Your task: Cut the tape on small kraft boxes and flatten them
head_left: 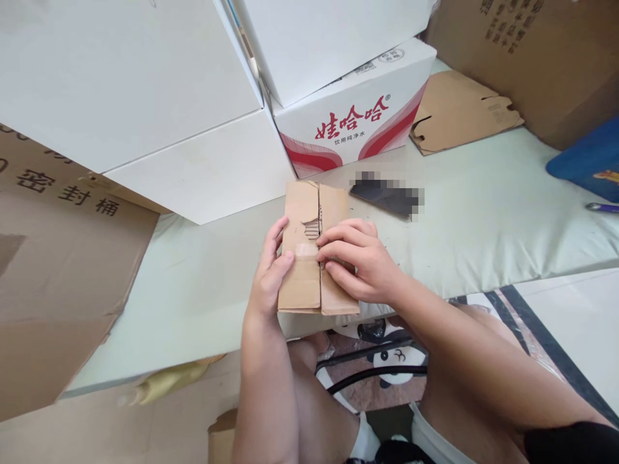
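A small brown cardboard box (302, 283) sits near the front edge of the pale covered surface, with its two top flaps meeting along a lengthwise seam. Clear tape crosses the flaps, and a torn patch (312, 229) shows corrugated ridges. My left hand (269, 274) grips the box's left side, thumb on the top edge. Over the right flap, my right hand (360, 258) is curled with its fingertips pressed at the seam; whether they pinch the flap edge is hard to make out. Just behind the right hand lies a dark flat object (384, 196), partly pixelated.
White cartons (193, 116) and a white-and-red water carton (358, 122) stand behind the box. Large brown cartons stand at the left (62, 258) and back right (541, 58). A flat cardboard piece (464, 106) and a blue item (590, 161) lie to the right.
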Tool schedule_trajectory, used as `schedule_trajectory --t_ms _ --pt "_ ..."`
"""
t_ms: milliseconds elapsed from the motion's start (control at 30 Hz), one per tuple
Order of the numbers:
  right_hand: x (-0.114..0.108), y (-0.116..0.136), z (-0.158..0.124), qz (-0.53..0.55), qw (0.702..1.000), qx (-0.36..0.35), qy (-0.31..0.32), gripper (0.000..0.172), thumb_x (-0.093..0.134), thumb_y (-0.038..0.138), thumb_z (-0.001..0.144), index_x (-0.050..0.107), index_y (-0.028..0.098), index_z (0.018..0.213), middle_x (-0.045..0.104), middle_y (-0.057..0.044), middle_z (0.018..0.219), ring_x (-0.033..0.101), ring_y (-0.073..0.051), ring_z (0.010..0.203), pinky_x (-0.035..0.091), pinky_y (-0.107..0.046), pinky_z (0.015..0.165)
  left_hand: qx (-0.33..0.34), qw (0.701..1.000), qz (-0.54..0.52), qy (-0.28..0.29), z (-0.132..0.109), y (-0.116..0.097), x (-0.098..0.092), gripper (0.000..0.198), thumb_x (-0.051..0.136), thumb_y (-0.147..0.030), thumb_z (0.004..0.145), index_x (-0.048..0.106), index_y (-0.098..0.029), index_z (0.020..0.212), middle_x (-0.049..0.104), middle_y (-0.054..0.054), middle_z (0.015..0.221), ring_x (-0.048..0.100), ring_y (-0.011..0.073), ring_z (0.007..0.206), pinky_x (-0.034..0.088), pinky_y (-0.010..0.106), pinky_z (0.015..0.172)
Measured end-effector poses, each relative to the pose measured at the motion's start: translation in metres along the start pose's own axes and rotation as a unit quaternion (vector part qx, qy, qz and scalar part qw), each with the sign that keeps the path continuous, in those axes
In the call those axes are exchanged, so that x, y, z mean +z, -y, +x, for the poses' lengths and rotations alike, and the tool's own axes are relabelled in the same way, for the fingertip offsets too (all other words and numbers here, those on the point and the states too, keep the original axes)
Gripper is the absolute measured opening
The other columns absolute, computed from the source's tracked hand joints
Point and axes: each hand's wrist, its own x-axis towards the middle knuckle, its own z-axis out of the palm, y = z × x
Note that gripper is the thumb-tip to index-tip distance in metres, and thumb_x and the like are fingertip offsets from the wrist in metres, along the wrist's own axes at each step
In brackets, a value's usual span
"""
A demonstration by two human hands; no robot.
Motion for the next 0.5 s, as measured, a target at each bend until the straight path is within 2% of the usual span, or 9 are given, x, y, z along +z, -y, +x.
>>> schedule_trajectory --t_ms 500 --pt "0.0002 -0.0001 -0.0009 0.006 1.0 -0.006 -0.002 0.015 0.055 0.02 0.093 0.069 0.024 0.092 0.076 -0.003 0.105 0.06 -0.023 0.102 0.036 -0.042 0.09 0.0 1.0 -0.002 0.002 0.0 -0.0005 0.0007 0.059 0.067 -0.048 0.087 0.052 -0.03 0.141 0.054 0.006 0.152 0.047 0.0322 0.145 0.042 0.042 0.117"
